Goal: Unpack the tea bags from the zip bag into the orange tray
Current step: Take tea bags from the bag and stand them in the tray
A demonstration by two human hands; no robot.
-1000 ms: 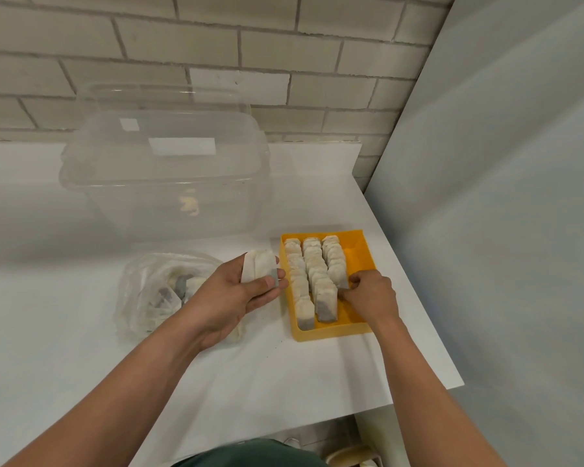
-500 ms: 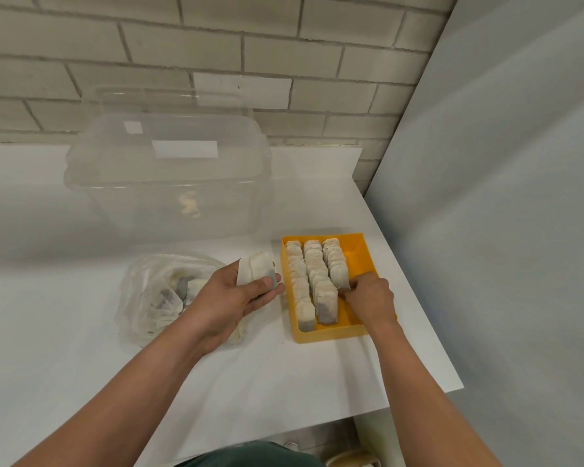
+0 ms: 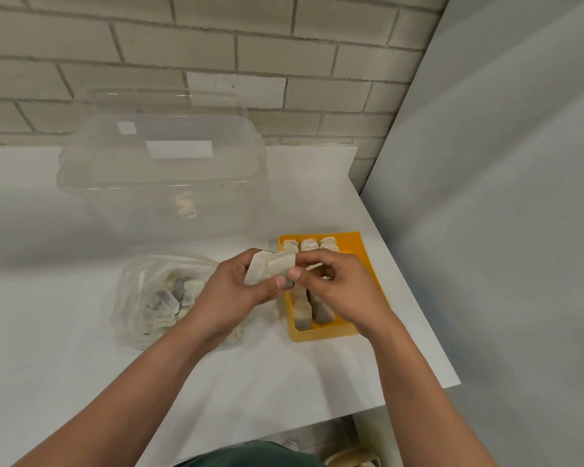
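Note:
My left hand (image 3: 230,294) grips a small stack of pale tea bags (image 3: 269,268) above the table, just left of the orange tray (image 3: 368,264). My right hand (image 3: 338,284) pinches the right edge of that stack with thumb and fingers, hovering over the tray. Three rows of upright tea bags (image 3: 305,246) fill the tray; my right hand hides their middle. The clear zip bag (image 3: 155,294) lies crumpled to the left with several tea bags inside, partly behind my left wrist.
A large clear plastic box (image 3: 162,176) with its lid stands behind the zip bag, against the brick wall. A grey wall panel (image 3: 486,197) rises right of the white table (image 3: 48,348), whose front edge runs near the tray.
My right hand has left the tray's right row and come up to the stack in my left hand, now pinching it. My left hand lifted slightly toward the tray.

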